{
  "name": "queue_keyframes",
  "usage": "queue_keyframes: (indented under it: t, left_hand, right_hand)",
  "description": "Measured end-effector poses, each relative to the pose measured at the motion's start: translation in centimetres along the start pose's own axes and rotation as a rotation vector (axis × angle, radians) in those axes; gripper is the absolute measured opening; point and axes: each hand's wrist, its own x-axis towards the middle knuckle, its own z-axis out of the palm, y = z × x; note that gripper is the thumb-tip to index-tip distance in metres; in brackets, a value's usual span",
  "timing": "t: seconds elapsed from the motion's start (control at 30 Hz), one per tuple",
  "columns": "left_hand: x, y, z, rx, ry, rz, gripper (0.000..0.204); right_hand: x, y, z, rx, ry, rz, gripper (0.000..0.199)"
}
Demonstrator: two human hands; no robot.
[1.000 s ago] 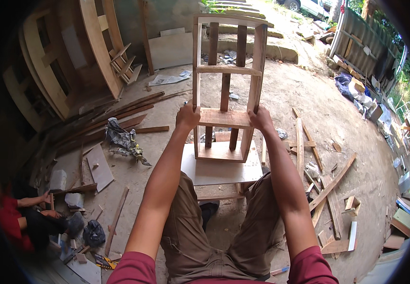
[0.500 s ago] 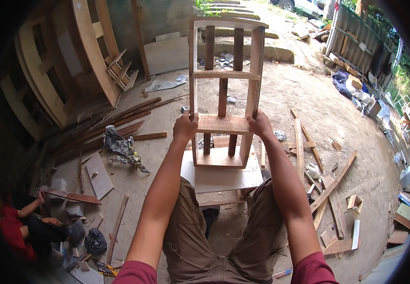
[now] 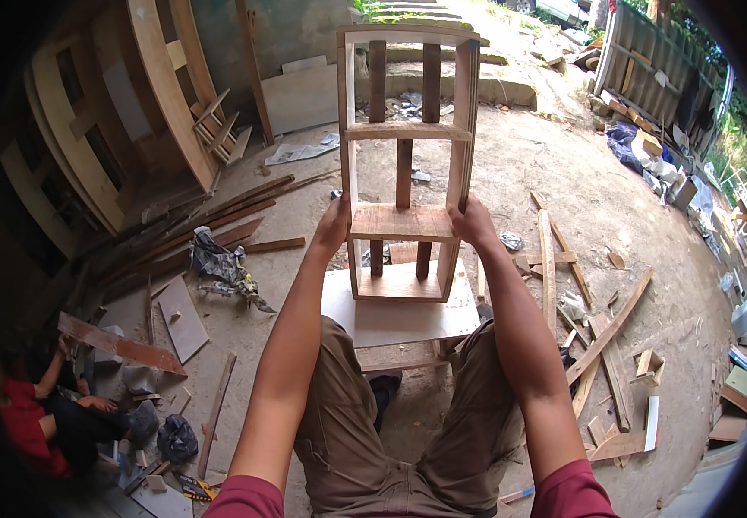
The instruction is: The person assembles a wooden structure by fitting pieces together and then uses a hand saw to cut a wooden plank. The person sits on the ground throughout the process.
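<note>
A narrow wooden shelf unit (image 3: pixel 403 223) stands upright in front of me, with two cross boards and dark slats along its back. Its foot is at a low bench with a white top (image 3: pixel 390 324), between my knees. My left hand (image 3: pixel 334 226) is closed on the unit's left side, level with the lower cross board; its fingers are partly hidden behind the side panel. On the opposite side, my right hand (image 3: pixel 473 222) grips the right panel at about the same height, thumb toward the front.
At the lower left a seated person in red (image 3: pixel 24 423) holds a reddish plank (image 3: pixel 123 345). Loose wood strips (image 3: pixel 602 332) litter the floor on the right. Crumpled dark plastic (image 3: pixel 218 268) lies left of the bench. Tall wooden frames (image 3: pixel 166 86) lean at the far left; concrete steps (image 3: pixel 460 82) rise behind.
The shelf unit has shifted slightly left and up, with both hands still on it. My left hand has turned further around its side. The other person's plank has swung up at its left end.
</note>
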Motion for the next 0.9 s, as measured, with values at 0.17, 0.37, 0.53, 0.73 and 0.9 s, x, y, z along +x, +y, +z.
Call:
queue_keyframes:
  t: [0.17, 0.37, 0.53, 0.73, 0.9]
  left_hand:
    - [-1.6, 2.7, 1.8, -0.001, -0.146, -0.113, 0.047]
    - [-1.4, 2.5, 1.4, 0.032, -0.122, -0.144, 0.042]
    - [-1.8, 3.2, 1.6, 0.038, -0.124, -0.154, 0.050]
    - [-2.1, 3.6, 1.1, 0.059, -0.131, -0.089, 0.058]
    - [-2.6, 4.4, 1.7, 0.064, -0.092, -0.052, 0.057]
  right_hand:
    - [0.0, 0.8, -0.5, -0.006, 0.013, 0.020, 0.033]
    - [-0.2, 0.1, -0.8, 0.027, -0.034, 0.055, 0.033]
    - [-0.3, 1.0, -0.6, -0.007, 0.014, -0.003, 0.032]
    - [-1.4, 0.2, -0.6, 0.036, 0.030, -0.017, 0.030]
    - [-0.9, 1.1, -0.7, 0.059, 0.019, -0.015, 0.030]
